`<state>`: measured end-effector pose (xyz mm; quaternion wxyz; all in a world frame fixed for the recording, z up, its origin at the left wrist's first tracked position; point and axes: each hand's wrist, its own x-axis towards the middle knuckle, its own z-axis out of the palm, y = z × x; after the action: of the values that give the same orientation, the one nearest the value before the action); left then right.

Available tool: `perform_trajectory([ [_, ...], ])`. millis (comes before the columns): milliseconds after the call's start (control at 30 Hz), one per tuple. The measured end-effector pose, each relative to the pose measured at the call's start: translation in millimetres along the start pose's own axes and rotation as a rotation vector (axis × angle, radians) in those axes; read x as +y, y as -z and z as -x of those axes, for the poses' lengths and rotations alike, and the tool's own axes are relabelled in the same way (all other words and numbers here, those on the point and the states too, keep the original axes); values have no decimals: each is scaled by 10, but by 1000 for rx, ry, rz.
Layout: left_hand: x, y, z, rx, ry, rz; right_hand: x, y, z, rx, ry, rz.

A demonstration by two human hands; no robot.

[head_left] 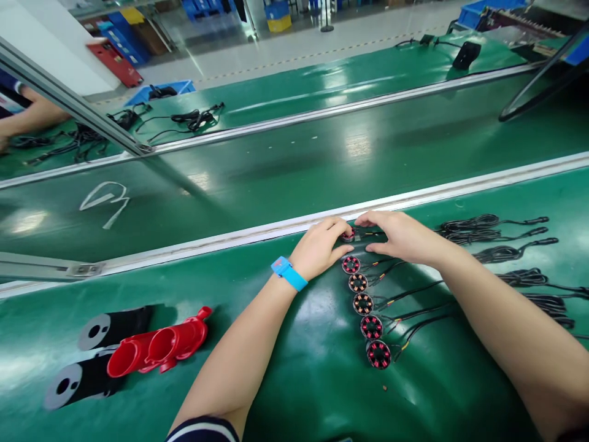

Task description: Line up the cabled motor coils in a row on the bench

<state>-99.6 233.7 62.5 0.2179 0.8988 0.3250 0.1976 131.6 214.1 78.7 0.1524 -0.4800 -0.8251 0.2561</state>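
At the far end of a row, my left hand (317, 250), with a blue band on its wrist, has thumb and fingers closed about a round motor stator (350, 236) with red windings. My right hand (399, 236) hovers just to its right over the thin wires, thumb and fingers apart, holding nothing. Toward me run several more stators, some with red coils (372, 328) and some with copper-coloured coils (363, 304). Their leads reach right to bundled black cables (473, 228), partly hidden behind my right forearm.
Two red plastic fittings (170, 345) lie left of my forearm beside two black cylindrical housings (83, 380) with grey ends. A white rail (257, 236) edges the green bench. Beyond are a conveyor surface (276, 172), more cables (196, 120) and another person's arm (37, 113).
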Motion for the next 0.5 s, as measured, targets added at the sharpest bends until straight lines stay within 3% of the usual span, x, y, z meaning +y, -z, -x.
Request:
perform_trajectory([
  [100, -39, -117, -31, 44, 40, 56, 51, -104, -65, 5, -10, -147],
  [267, -25, -116, -30, 102, 41, 142, 48, -32, -50, -68, -115, -247],
  [400, 1, -72, -21, 43, 56, 203, 8, -26, -70, -73, -216, -477],
  [500, 15, -23, -23, -17, 76, 197, 10, -60, -90, -32, -258, -524],
])
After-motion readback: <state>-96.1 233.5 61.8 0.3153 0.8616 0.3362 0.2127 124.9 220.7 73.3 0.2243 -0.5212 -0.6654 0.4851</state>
